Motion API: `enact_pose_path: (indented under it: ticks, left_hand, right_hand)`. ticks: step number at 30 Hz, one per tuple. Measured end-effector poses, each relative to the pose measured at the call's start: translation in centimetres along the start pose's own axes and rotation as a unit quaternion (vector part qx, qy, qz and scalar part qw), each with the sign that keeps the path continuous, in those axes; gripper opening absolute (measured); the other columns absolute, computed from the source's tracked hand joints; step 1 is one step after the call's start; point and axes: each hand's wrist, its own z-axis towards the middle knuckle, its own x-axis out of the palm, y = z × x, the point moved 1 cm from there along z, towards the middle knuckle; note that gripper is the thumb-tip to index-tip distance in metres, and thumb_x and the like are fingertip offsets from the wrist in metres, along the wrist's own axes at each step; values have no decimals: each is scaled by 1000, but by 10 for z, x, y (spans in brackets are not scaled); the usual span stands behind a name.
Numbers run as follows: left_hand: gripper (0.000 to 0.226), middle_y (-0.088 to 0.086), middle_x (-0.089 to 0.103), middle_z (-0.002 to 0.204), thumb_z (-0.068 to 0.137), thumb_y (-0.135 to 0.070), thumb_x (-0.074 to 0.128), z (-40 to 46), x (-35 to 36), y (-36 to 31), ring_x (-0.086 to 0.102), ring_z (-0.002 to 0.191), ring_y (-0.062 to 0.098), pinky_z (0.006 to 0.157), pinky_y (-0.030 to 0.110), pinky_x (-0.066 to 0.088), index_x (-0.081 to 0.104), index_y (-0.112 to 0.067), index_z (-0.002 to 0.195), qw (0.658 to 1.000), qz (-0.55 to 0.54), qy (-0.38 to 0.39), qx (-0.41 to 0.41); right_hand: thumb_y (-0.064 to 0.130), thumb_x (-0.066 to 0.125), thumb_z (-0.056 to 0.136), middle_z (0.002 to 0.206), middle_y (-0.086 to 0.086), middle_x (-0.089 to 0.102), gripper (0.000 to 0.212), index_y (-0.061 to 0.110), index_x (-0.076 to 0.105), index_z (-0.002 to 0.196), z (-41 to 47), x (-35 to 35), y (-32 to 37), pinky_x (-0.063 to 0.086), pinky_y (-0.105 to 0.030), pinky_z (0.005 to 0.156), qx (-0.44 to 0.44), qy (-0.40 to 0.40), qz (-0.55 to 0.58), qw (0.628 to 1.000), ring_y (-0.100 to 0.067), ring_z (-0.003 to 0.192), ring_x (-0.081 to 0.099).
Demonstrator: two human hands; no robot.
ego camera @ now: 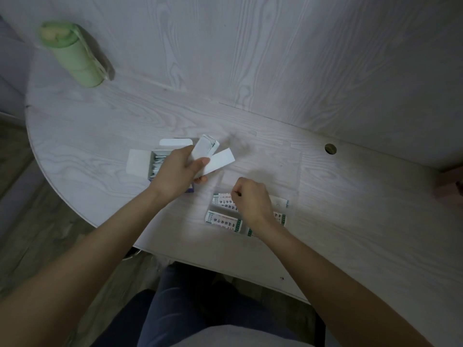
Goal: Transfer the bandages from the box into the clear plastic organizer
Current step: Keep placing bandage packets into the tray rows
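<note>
Head view: left hand (176,169) at frame center, fingers (201,162) curled round a small stack of white bandages (208,152) lifted above the surface (100,136); one strip juts right past the fingertips. Open box (156,162) sits just left of and partly under that hand, more strips inside. Right hand (251,199) lower right of center, fingers curled, pinching at a printed bandage (221,199) among several lying flat inside the clear plastic organizer (297,171). Green bottle (75,55) upper left, well apart.
</note>
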Motion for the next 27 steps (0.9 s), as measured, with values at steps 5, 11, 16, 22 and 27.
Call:
enact_pose_path:
  ticks: [5,11,16,22,27]
  left_hand:
    - [14,0,59,81,96,-15,51,-4,-2,1,58,50,3,67,36,56,56,-5,105,1000,-9,3,4]
    - [13,-1,61,82,96,-18,51,-7,-3,0,62,54,2,72,40,56,56,-9,105,1000,19,8,7]
    - [10,0,63,76,96,-19,51,-5,-2,3,62,54,1,70,33,56,55,-14,105,998,51,17,27]
    - [17,-3,65,83,97,-16,50,-2,16,-10,62,64,-8,60,6,46,57,-15,113,990,86,67,92]
    - [23,4,68,103,98,-16,46,11,25,-13,67,72,2,73,20,55,55,-8,118,997,18,59,48]
  right_hand:
    - [11,48,92,91,-3,64,15,14,63,94,-4,3,7,35,-29,57,-39,12,-159,986,-23,86,57]
    - [25,51,94,107,-1,59,21,18,67,107,-2,-3,5,41,-26,63,-59,24,-150,987,-15,101,52]
    - [41,41,99,60,-9,60,38,14,68,98,3,-49,17,30,-21,43,134,90,494,854,-10,38,40]
    - [35,50,96,76,-12,71,37,3,68,91,8,-62,6,53,-19,60,178,129,605,765,-15,64,65]
    - [-2,63,86,84,-13,68,12,4,65,97,8,-71,-23,53,-15,63,152,56,575,802,-14,70,65]
